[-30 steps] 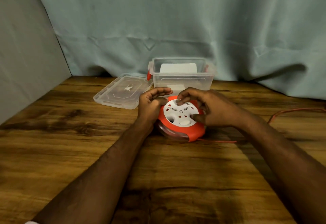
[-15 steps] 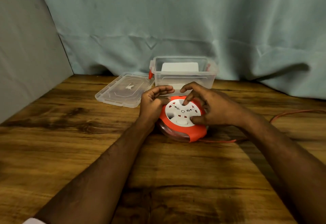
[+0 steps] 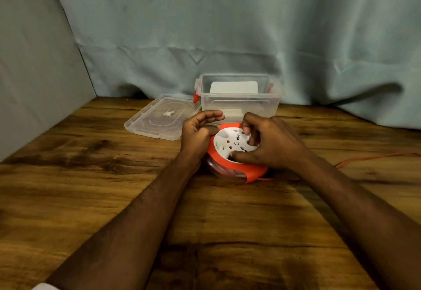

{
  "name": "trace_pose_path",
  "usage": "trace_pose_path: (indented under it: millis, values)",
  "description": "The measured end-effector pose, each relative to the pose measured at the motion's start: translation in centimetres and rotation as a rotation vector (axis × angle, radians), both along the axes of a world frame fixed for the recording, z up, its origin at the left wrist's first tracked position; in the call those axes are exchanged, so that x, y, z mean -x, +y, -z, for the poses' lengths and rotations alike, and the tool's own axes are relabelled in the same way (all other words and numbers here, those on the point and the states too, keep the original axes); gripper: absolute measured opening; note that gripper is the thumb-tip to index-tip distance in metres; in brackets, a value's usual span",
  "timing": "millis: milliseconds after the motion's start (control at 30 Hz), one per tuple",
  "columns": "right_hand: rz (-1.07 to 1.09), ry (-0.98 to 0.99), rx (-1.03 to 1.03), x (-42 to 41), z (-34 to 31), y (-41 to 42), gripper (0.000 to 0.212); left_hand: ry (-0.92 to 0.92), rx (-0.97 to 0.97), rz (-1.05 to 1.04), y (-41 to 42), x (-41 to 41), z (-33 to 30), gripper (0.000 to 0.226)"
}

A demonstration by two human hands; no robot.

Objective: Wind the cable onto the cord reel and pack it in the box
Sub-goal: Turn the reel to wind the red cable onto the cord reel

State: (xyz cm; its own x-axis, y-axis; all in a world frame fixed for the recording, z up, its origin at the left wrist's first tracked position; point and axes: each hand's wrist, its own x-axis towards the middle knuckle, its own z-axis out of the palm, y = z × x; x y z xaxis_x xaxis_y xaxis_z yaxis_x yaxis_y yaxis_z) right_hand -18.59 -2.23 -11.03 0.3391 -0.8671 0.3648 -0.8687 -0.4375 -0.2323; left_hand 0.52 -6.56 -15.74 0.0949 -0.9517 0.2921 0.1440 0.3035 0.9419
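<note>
We work at a wooden counter (image 3: 91, 187), curtain behind. At its back stands the clear box (image 3: 239, 105), open, something white inside; its lid (image 3: 159, 118) lies flat just left of it. The reel (image 3: 234, 152) sits on the counter just in front of the box, between our hands.

Step in hand, as we judge it: winding. Our left hand (image 3: 197, 130) braces the reel's left rim, its fingers (image 3: 211, 115) loosely curled and partly apart, not closed around anything; how firmly the palm presses we cannot tell. Our right hand (image 3: 271, 143) lies over the white face, fingers bent down onto it, thumb at the near edge, gripping to turn it. The fingertips are blurred, so the exact hold is unclear.

The cable (image 3: 369, 158) runs off to the right along the counter and out of view, so plenty is left to wind. Next move likely calls for more turns of the face while the left hand keeps the body steady, then a lift into the box.

The reel: round, orange housing, white socket face on top with small red-marked holes, clear lower shell showing coiled cable inside. Thin orange cable leaves it at the near right.
</note>
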Motion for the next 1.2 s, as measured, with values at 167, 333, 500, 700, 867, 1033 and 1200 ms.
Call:
trace_pose_path:
  millis: [167,333,500,700,867,1033,1200]
  values:
    - [0.013,-0.019,0.073,-0.6,0.3,-0.1,0.049,-0.026,0.012,0.012,-0.1,0.1,0.2,0.041]
    - [-0.142,-0.019,0.046,0.1,-0.7,0.4,0.036,-0.027,0.015,0.02,-0.1,-0.1,0.3,0.041]
    - [-0.174,0.043,-0.182,1.2,-1.0,-0.4,0.075,-0.03,0.013,0.025,-0.1,-0.1,0.3,0.042]
    - [-0.227,-0.01,-0.286,2.1,-1.1,-1.0,0.092,-0.049,0.011,0.042,0.1,-0.1,0.2,0.041]
    - [-0.228,-0.022,-0.272,2.1,-0.8,-1.3,0.097,-0.05,0.013,0.038,-0.1,-0.1,0.3,0.041]
    - [-0.214,-0.026,-0.27,2.3,-0.9,-1.4,0.103,-0.06,0.011,0.032,-0.2,-0.1,0.4,0.042]
    - [-0.189,-0.023,-0.245,2.1,-1.4,-0.7,0.109,-0.058,0.005,0.028,-0.4,-0.1,0.4,0.041]
